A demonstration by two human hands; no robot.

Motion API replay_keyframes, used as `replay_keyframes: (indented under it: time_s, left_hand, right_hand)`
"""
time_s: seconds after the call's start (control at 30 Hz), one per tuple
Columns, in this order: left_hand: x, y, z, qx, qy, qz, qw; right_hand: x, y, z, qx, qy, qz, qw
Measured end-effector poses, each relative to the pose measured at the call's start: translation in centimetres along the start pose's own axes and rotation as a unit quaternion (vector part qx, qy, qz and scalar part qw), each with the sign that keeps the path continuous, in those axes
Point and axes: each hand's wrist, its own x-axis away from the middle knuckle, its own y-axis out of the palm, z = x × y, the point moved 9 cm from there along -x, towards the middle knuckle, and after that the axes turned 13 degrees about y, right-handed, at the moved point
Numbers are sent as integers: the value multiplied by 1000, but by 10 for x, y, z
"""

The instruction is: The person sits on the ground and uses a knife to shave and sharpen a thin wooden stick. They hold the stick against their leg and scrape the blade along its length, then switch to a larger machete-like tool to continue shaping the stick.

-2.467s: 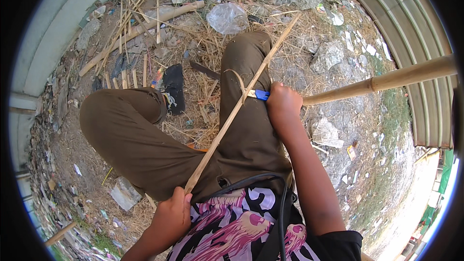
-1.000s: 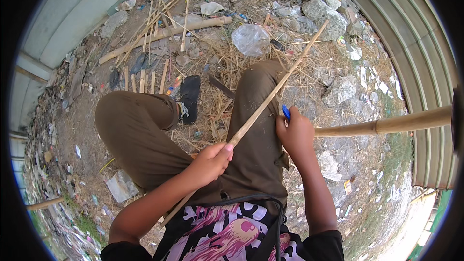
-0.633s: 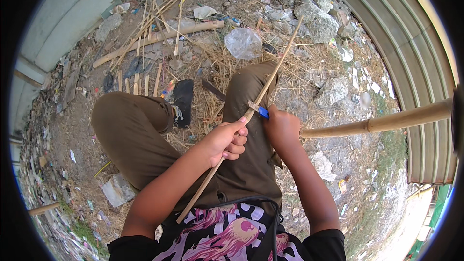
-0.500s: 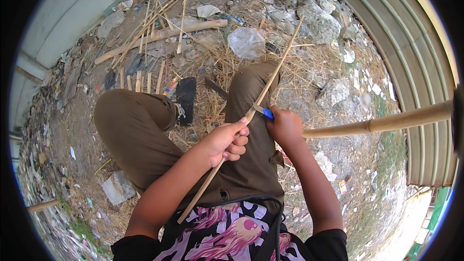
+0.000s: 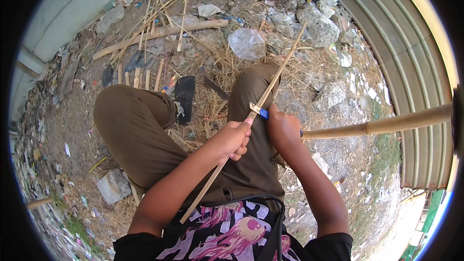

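Observation:
A long, thin bamboo strip (image 5: 275,76) slants across my right thigh, its near end by my shirt and its far end beyond my knee. My left hand (image 5: 235,139) is closed around it near the middle. In my closed right hand (image 5: 284,126) is a blue-handled knife (image 5: 264,113). Its blade lies across the strip just beyond my left thumb. A pale sliver or shaving shows at the blade. Most of the knife's handle is hidden by my fingers.
Several bamboo strips (image 5: 181,24) lie at the far left over a thicker bamboo pole (image 5: 204,24). Another bamboo pole (image 5: 386,126) juts in from the right, close to my right hand. Rocks (image 5: 316,26), litter and dry straw cover the ground. A corrugated metal sheet (image 5: 403,67) stands at right.
My right hand and the knife have shifted slightly nearer to my left hand along the strip. The blade is turned differently, and a pale sliver now shows at it.

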Motion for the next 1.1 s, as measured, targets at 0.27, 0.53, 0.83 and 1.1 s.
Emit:
replay_keyframes:
  time_s: [0.27, 0.53, 0.83, 1.1]
  left_hand:
    - [15, -10, -3, -32, -7, 9, 999]
    - [53, -12, -11, -17, -47, 22, 999]
    - [127, -26, -21, -11, -102, 29, 994]
    - [179, -41, -33, -6, -122, 38, 992]
  right_hand:
    - [0, 2, -6, 16, 27, -13, 999]
    - [-3, 12, 5, 2, 70, -44, 997]
    - [-7, 13, 13, -25, 94, -62, 993]
    - [-6, 12, 24, -66, 129, -56, 988]
